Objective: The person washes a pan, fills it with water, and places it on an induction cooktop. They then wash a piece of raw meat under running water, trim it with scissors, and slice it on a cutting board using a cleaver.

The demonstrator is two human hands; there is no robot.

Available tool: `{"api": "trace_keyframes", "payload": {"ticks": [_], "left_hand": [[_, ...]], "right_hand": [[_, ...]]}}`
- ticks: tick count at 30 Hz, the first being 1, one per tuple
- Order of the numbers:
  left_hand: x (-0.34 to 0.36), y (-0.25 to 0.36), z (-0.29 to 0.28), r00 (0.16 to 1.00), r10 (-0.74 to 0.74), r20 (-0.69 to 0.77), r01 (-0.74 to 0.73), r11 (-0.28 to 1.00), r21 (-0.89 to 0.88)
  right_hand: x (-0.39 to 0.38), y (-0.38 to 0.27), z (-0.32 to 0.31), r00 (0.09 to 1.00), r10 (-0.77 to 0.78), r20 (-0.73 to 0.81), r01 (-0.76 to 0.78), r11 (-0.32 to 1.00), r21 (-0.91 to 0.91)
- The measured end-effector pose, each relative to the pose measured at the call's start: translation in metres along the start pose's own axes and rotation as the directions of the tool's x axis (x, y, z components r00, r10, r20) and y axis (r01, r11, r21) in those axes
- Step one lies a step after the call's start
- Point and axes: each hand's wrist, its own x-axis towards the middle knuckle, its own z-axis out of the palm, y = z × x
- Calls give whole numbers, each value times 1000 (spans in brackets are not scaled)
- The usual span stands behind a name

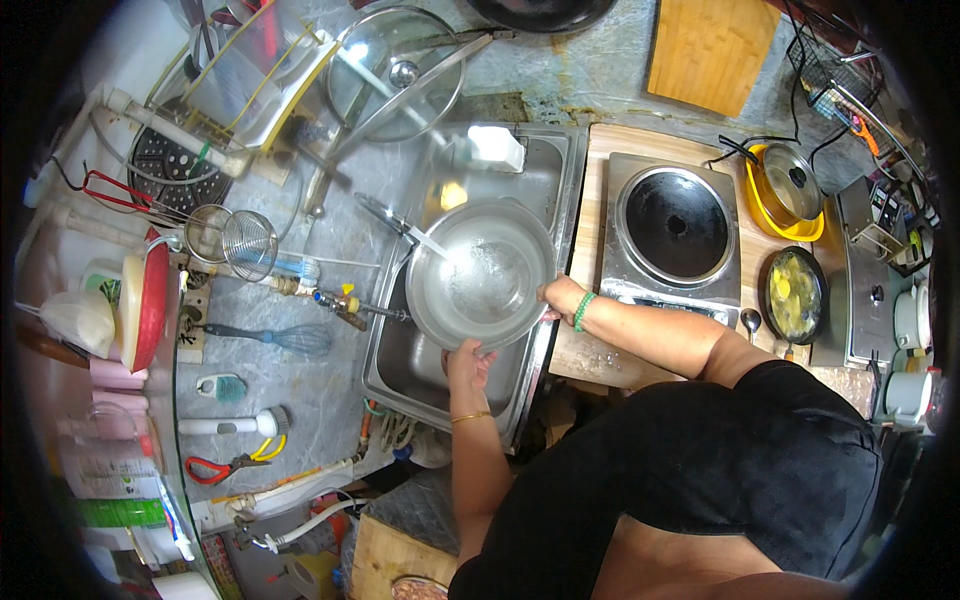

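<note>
A round, wide, pale translucent basin [470, 325] is held over the double steel sink [400, 378], under the faucet [383, 212]. A whitish stream runs from the spout into it, and water shows inside. My left hand [467, 366] grips the near rim from below, its fingers curled at the edge. With a green bead bracelet at the wrist, my right hand [562, 298] is closed on the right rim. A white block-shaped object [497, 148] stands in the sink's far basin, beside a small yellowish thing [453, 195].
Right of the sink is a steel cooktop [612, 270] on a wooden board. Beyond it sit a yellow basin [757, 208] with a lidded pot, and a dark pan [795, 295] of yellow food. Strainers [249, 245], a whisk [295, 338] and scissors [235, 466] hang at left.
</note>
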Motion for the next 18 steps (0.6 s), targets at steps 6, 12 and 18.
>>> {"api": "trace_keyframes", "payload": {"ticks": [6, 12, 18], "left_hand": [[-2, 1, 5, 1000, -14, -5, 14, 1000, 8], [-2, 0, 6, 1000, -11, -1, 11, 1000, 9], [-3, 0, 10, 1000, -15, -2, 15, 1000, 23]], "right_hand": [[-2, -3, -2, 1000, 5, -12, -5, 1000, -1], [3, 1, -4, 1000, 12, -21, -11, 1000, 25], [8, 2, -7, 1000, 22, -7, -22, 999, 24]]}}
